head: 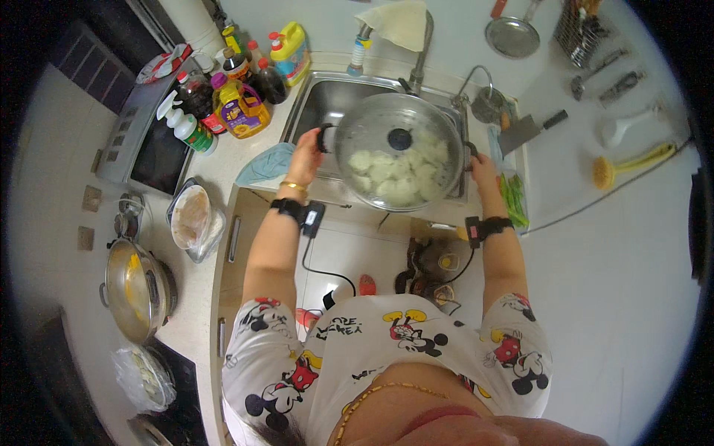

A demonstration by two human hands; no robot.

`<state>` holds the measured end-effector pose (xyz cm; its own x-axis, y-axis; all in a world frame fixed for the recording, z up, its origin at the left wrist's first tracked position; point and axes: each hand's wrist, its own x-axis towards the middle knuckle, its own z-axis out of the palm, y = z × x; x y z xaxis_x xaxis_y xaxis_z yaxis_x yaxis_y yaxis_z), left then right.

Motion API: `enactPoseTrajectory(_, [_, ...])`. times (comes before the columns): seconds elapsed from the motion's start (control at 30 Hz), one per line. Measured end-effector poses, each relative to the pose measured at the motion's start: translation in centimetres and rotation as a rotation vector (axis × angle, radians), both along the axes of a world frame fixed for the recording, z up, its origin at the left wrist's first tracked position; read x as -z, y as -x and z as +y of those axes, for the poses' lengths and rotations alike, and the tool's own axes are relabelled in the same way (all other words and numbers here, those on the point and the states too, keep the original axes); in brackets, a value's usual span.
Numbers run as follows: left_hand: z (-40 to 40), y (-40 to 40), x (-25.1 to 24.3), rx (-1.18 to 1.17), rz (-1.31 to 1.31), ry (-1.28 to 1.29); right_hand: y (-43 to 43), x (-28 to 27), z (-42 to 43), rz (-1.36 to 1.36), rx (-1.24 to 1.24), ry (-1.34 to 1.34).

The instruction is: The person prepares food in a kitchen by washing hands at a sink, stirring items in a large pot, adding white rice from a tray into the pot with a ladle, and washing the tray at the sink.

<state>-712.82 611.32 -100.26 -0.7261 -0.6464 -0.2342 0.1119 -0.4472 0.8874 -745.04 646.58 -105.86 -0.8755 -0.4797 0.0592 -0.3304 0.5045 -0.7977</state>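
Note:
A wide pot under a clear glass lid (pixel 365 131) with a black knob (pixel 399 139) is held level over the front of the steel sink (pixel 318 97). Pale, whitish-green lumps of food (pixel 399 175) show through the glass; their kind is hard to tell. My left hand (pixel 305 159) grips the black side handle on the left, and my right hand (pixel 484 174) has hold of the handle on the right. A light blue cloth (pixel 266 165) lies on the counter just left of my left hand. Green vegetables (pixel 514 199) rest in a tray beyond my right wrist.
Oil and sauce bottles (pixel 241 108) crowd the counter's left corner by a microwave oven (pixel 150 134). Lower left are a white bowl (pixel 191 216), a steel wok (pixel 125 290) and a plastic-covered dish (pixel 148 379). A cleaver (pixel 521 134) hangs at right. The faucet (pixel 419 67) rises behind the pot.

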Motion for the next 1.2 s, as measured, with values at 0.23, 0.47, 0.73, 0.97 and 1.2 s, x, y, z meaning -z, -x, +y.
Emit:
enactPoseTrajectory(0.23, [-0.6, 7.6, 5.4, 0.063, -0.062, 0.027, 2.6, -1.6, 0.7, -0.325, 0.107, -0.161])
enactPoseTrajectory(0.47, [4.5, 9.1, 3.0, 0.092, -0.031, -0.102, 2.5, -4.8, 5.4, -0.583, 0.35, 0.035])
enactPoseTrajectory(0.73, [2.6, -13.6, 3.3, 0.137, -0.099, 0.202, -2.9, -7.3, 2.1, 0.317, 0.027, 0.122])
enactPoseTrajectory(0.97, [4.2, -36.7, 0.7, -0.25, -0.343, 0.117, -26.3, -11.9, -14.5, -0.411, -0.674, 0.301])
enactPoseTrajectory(1.2, [5.2, -51.2, -0.8, -0.504, -0.455, 0.019, -47.0, -3.6, -36.0, -0.984, -0.913, 0.164])
